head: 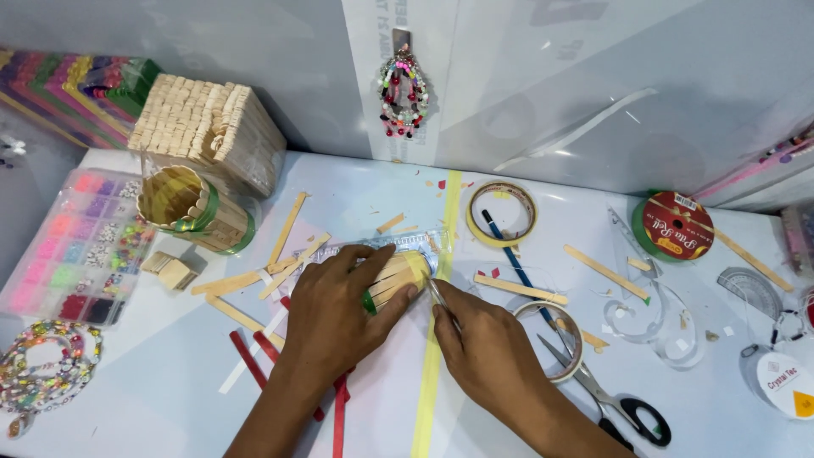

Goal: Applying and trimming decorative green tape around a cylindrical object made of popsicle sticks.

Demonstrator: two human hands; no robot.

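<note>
Head view looks down on a glossy white tabletop, where the left hand (331, 314) lies palm-down over a small bundle of flat wooden sticks (397, 276) near the middle, its fingers curled around the bundle and pressing it down against a clear plastic ruler (398, 243) that lies just behind it. A green band crosses the sticks under the thumb. The right hand (483, 343) sits just beside the bundle's end, fingers pinched on a thin metal tool (438, 297) whose tip touches the sticks; what kind of tool it is cannot be told. Both hands rest across a long strip of yellow tape (437, 339) running from the far edge toward the near edge. Loose pale sticks and red strips lie scattered by the left wrist. Toward the far left corner stand a blocky house-shaped stack of sticks (212, 127) and a round stick-walled cup (191, 208) banded in green, with a clear compartment box of bright beads (76, 246) along the left edge. Right of the hands are 2 tape rolls (502, 212), black-handled scissors (615, 403) and a red ribbon spool (676, 226).
</note>
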